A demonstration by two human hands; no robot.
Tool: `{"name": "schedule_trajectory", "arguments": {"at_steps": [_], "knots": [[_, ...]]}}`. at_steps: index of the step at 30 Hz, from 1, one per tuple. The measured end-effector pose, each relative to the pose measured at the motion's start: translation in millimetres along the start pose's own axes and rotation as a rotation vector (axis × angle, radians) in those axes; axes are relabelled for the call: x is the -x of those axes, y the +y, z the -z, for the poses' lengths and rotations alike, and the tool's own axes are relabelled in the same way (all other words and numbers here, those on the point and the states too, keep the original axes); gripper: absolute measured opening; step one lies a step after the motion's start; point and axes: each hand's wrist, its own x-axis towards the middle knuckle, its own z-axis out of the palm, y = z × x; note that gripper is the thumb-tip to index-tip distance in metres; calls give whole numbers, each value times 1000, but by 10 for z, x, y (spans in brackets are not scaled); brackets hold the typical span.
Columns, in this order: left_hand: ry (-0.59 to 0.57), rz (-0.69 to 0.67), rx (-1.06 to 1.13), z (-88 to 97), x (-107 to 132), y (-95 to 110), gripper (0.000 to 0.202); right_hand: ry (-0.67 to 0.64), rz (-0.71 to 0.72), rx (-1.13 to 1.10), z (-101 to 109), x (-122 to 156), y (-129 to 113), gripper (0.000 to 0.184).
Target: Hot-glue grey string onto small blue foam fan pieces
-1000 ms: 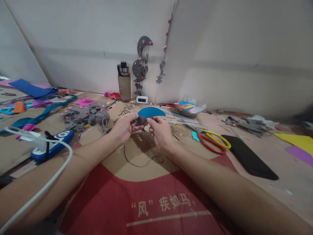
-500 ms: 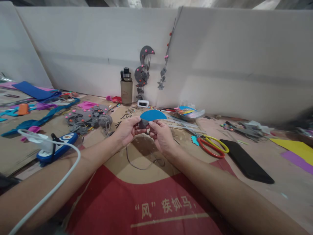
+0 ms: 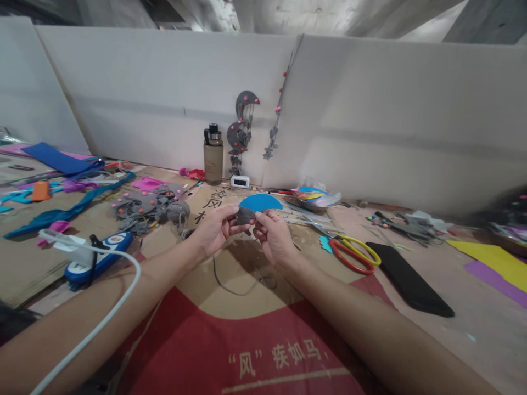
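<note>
Centre: a felt piece [image 3: 246, 215] was held between the left hand [image 3: 214, 230] and the right hand [image 3: 274, 238], above the cardboard sheet [image 3: 247, 340], with a half-disc [image 3: 260, 202] just behind them. A loose cord [image 3: 230, 284] lay on the cardboard beneath the hands. Left of the hands: a yarn ball [image 3: 178, 210]. Right: scissors [image 3: 349, 249], then a flat slab [image 3: 407, 277] farther right. Behind, at the wall: a bottle [image 3: 213, 154], with a small clock [image 3: 240, 181] just to its right.

One head-worn camera looks forward and slightly down, close over the person's forearms, with the left hand [image 3: 214, 230] and right hand [image 3: 274, 238] mid-frame, across the brown cardboard-covered worktable [image 3: 24, 269] to the white panel wall [image 3: 391, 109].
</note>
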Motion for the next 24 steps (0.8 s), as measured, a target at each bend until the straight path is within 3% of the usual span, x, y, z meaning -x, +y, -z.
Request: {"name": "schedule_trajectory", "arguments": {"at_steps": [12, 17, 19, 21, 22, 24], "knots": [[94, -7, -133, -70, 55, 51, 9, -5, 1, 128, -55, 64, 25, 24], [91, 0, -148, -61, 49, 14, 22, 73, 25, 106, -26, 0, 18, 25], [190, -50, -255, -21, 36, -19, 30, 168, 35, 120, 9, -47, 32, 26], [354, -189, -487, 14, 36, -38, 31, 248, 38, 168, 51, -85, 56, 27], [385, -254, -614, 21, 45, -39, 29, 268, 42, 206, 69, -96, 67, 27], [343, -368, -854, 4, 81, -31, 22, 223, 74, 284, 92, -95, 78, 26]]}}
